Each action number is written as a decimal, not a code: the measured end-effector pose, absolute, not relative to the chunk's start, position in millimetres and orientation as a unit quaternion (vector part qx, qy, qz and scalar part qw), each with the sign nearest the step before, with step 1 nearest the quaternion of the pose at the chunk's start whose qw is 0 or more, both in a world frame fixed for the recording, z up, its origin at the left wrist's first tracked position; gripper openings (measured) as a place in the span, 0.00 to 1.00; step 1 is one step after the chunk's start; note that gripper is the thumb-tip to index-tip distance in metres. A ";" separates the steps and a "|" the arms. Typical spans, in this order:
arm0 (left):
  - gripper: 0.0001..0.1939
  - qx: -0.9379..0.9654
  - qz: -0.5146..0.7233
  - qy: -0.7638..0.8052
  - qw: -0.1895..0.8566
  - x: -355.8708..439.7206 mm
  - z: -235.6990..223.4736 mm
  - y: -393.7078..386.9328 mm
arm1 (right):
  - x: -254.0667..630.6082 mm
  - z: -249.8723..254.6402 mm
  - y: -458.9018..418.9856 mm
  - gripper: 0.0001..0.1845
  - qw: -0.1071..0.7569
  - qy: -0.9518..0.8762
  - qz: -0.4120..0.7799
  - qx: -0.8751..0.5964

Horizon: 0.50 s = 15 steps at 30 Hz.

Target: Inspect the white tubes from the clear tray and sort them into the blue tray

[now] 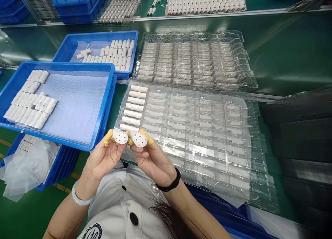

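My left hand (105,159), with yellow finger covers, pinches a white plastic housing (120,137) whose oval end face has several small dark holes. In my right hand (153,160), also with yellow finger covers, is a second white plastic housing (140,139), its similar holed end turned up toward me. The two housings are held side by side, close together, over the near left edge of a clear blister tray (186,142). White housings (135,101) lie in the left column of that tray. How far the held pieces extend below the fingers is hidden.
On the left, a blue bin (80,94) holds rows of white housings (31,111); another blue bin (94,35) stands behind. Stacked clear trays (194,59) lie at the back. A shelf above carries more white parts (206,2). Plastic film (28,166) hangs over a lower bin.
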<state>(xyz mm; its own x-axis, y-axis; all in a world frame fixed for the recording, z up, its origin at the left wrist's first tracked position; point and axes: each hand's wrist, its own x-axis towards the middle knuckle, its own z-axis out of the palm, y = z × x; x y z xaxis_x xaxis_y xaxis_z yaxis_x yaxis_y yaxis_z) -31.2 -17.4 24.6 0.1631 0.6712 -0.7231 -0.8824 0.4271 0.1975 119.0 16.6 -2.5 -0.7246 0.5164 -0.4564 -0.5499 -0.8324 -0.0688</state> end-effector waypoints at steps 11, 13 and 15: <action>0.22 -0.136 0.526 0.391 0.743 -31.4 23.1 -18.6 | 116.8 2.4 18.1 0.13 0.294 0.063 0.926 -0.227; 0.24 -0.154 0.523 0.396 0.739 -30.5 26.1 -17.2 | 116.4 3.0 18.1 0.12 0.294 0.062 0.924 -0.236; 0.24 -0.158 0.521 0.403 0.736 -29.6 28.0 -16.2 | 115.6 3.9 17.3 0.13 0.295 0.056 0.921 -0.247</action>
